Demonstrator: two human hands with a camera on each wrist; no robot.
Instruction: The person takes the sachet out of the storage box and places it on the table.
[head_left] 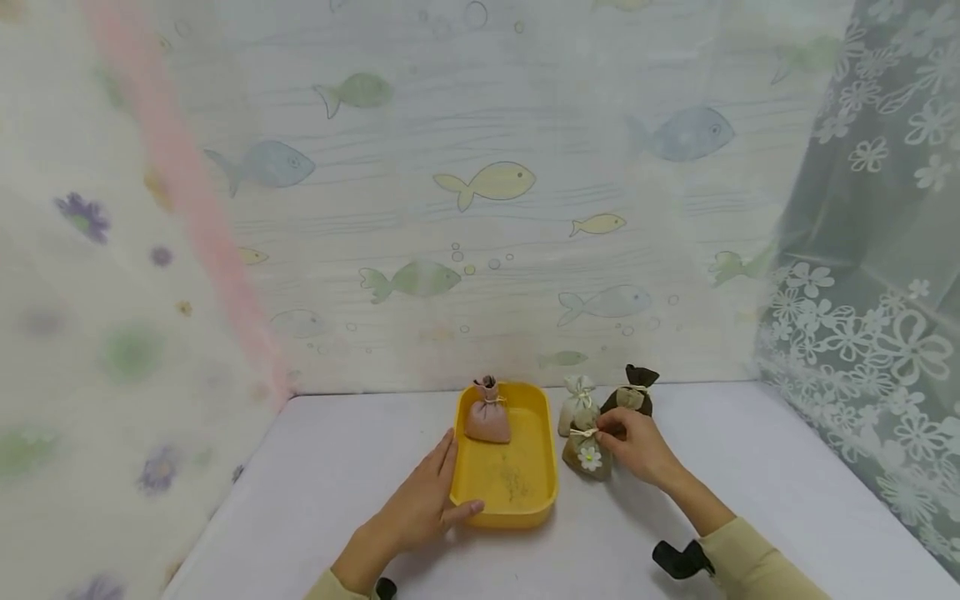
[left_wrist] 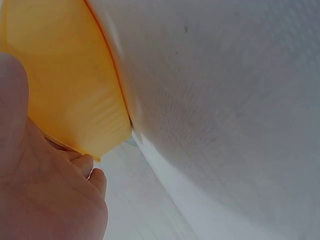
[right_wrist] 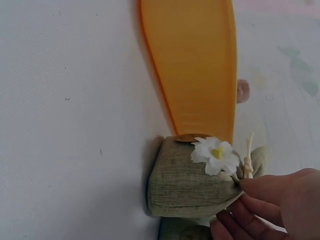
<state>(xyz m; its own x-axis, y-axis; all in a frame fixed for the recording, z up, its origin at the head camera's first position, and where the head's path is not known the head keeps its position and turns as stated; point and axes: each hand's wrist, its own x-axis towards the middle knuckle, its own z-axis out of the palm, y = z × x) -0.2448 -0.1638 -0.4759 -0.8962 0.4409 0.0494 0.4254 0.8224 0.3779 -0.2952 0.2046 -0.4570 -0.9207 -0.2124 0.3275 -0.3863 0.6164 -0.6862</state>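
Note:
In the head view, my right hand (head_left: 640,446) pinches the tied neck of an olive-brown cloth pouch (head_left: 585,460). A white flower (right_wrist: 216,155) with a yellow centre decorates the pouch's front, seen closely in the right wrist view. My left hand (head_left: 416,504) rests against the left side of a yellow plastic tray (head_left: 550,450), fingers straight along its wall and thumb at the near corner. Within the tray's far left part sits a pink pouch (head_left: 488,421), its neck tied. The left wrist view shows the left hand (left_wrist: 55,195) touching the tray wall.
Behind the olive-brown pouch stand a cream pouch (head_left: 577,392) and a dark brown pouch (head_left: 642,377). The white tabletop (head_left: 315,467) ends at a fish-print curtain (head_left: 480,250). Other curtains hang at both sides.

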